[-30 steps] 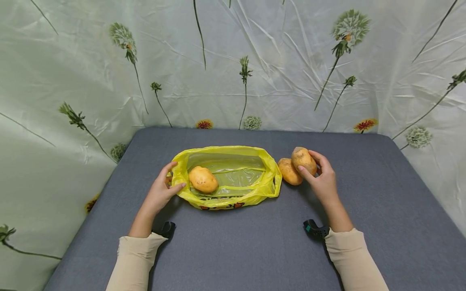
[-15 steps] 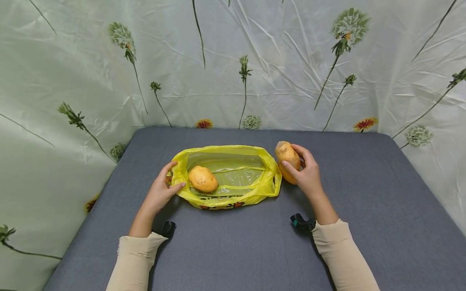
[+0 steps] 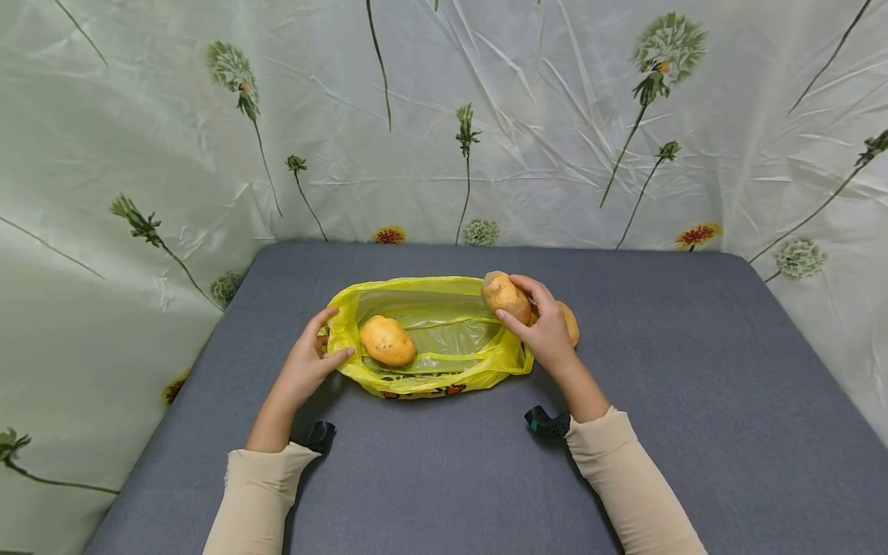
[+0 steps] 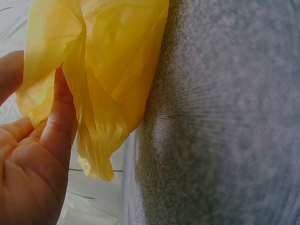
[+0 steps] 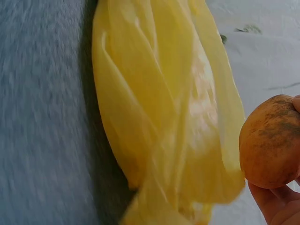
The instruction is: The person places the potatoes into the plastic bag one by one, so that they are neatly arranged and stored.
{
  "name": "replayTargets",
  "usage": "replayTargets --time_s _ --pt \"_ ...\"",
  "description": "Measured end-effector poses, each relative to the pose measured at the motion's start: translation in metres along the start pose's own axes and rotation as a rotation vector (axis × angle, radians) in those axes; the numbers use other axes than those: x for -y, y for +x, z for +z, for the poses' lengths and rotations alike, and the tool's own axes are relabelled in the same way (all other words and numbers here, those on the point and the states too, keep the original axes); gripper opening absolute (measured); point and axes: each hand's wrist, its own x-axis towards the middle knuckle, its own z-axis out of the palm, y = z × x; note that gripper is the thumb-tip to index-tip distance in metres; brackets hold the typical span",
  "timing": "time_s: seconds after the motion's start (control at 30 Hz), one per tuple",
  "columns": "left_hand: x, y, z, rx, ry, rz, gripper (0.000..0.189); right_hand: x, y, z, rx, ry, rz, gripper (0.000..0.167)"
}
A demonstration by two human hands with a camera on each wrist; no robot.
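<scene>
The right hand [image 3: 548, 333] holds a potato [image 3: 506, 296] over the right rim of the yellow plastic bag [image 3: 444, 374]. The left hand [image 3: 308, 361] pinches the bag's left edge, keeping it open. The loading step seems underway; next comes lowering and releasing it beside the bagged potato [image 3: 387, 341]. Another potato [image 3: 569, 322] waits behind the grip.

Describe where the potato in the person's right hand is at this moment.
In the head view the potato is held in the right hand over the right end of the yellow bag, with another potato on the table just behind that hand.
</scene>
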Motion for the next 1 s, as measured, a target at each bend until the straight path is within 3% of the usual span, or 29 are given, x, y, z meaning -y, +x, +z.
replayTargets --time_s 0.3,0.63,0.7,1.0 --pt "0.000 0.000 0.000 0.001 -0.004 0.005 0.072 -0.034 0.002 0.028 0.057 0.067 0.005 0.052" --pt "-0.001 -0.001 0.000 -0.004 -0.020 0.032 0.071 -0.031 0.002 0.054 0.064 0.071 -0.036 0.050" --pt "-0.001 -0.001 0.000 -0.004 -0.021 0.031 0.071 -0.019 0.002 0.056 0.076 0.065 -0.025 0.049" --pt "0.000 -0.001 0.000 -0.007 -0.024 0.036 0.071 -0.027 0.001 0.079 0.124 0.060 -0.027 0.051"
